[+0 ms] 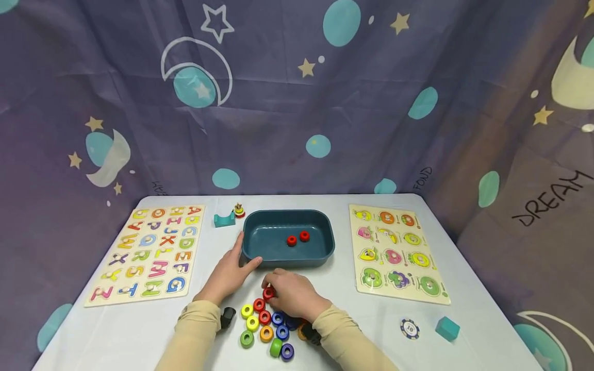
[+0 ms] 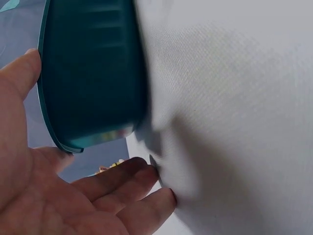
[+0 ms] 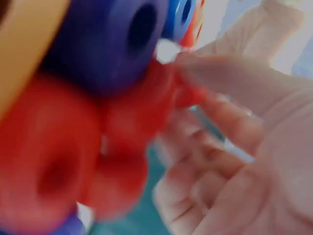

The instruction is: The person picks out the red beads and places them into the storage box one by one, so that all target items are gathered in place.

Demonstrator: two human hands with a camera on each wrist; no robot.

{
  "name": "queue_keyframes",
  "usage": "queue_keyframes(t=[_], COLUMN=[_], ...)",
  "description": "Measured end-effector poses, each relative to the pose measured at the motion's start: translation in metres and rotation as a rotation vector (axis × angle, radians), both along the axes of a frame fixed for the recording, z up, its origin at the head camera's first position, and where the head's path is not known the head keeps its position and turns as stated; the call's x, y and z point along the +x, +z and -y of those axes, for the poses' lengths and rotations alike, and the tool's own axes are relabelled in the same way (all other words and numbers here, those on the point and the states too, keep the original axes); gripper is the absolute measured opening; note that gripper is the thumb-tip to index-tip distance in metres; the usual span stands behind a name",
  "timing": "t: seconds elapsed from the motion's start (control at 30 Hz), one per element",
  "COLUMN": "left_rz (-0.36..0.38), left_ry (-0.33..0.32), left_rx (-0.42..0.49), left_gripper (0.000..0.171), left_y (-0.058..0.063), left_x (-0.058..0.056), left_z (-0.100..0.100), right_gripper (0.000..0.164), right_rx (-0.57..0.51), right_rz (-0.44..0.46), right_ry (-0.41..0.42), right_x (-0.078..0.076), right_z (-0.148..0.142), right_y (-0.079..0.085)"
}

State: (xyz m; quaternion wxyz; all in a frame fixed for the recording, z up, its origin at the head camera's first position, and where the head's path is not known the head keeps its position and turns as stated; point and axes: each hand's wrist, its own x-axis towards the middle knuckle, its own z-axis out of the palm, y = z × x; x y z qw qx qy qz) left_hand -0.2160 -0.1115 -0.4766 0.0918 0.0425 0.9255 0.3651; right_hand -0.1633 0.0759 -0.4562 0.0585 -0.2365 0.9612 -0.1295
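A dark teal rectangular tray [image 1: 266, 245] holds two red rings [image 1: 298, 238]. My left hand [image 1: 229, 273] touches its near left corner, thumb and fingers spread; the left wrist view shows fingertips [image 2: 34, 61] at the tray rim. In front of the tray lies a loose cluster of red, yellow, blue, orange and green rings [image 1: 264, 317]. Over its far right side, my right hand [image 1: 294, 293] pinches a red ring [image 1: 268, 293] between thumb and fingers. The right wrist view is blurred, with red rings [image 3: 117, 107] crowded beside the fingertips. That hand hides part of the cluster.
A letter puzzle board [image 1: 153, 252] lies at the left, a fruit puzzle board [image 1: 378, 247] at the right. Behind the left hand stand a curved teal block [image 1: 225, 220] and a small stacked toy [image 1: 238, 211]. A poker chip [image 1: 410, 329] and teal block [image 1: 447, 328] sit front right.
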Motion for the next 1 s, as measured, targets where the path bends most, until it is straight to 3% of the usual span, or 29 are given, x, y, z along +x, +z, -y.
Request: queue_keyframes(t=[0.17,0.33,0.43,0.63,0.8,1.0], left_rz=[0.004,0.007,0.015,0.014,0.016,0.019], left_ry=[0.004,0.013,0.016,0.017,0.011,0.016], left_rx=[-0.008,-0.01,-0.004,0.005,0.003,0.0], left_gripper=[0.094,0.094,0.094,0.093,0.095,0.1], left_y=[0.0,-0.001,-0.003,0.0,0.002,0.001], left_x=[-0.001,-0.001,-0.001,-0.001,-0.001,-0.001], left_z=[0.001,0.001,0.001,0.0,-0.001,-0.001], right_gripper=[0.028,0.027,0.027,0.024,0.023,0.027], right_rx=[-0.196,-0.302,-0.232,-0.016,0.025,0.021], right_rz=[-0.016,-0.148,-0.145,-0.073,-0.028,-0.02], right_ry=[-0.095,-0.227,-0.262,-0.202,-0.207,-0.208], right_x=[-0.006,-0.036,-0.062,-0.098,-0.107,-0.103], right_z=[-0.02,-0.038,-0.037,-0.024,-0.018,-0.02], right_y=[0.028,0.05,0.049,0.036,0.029,0.023])
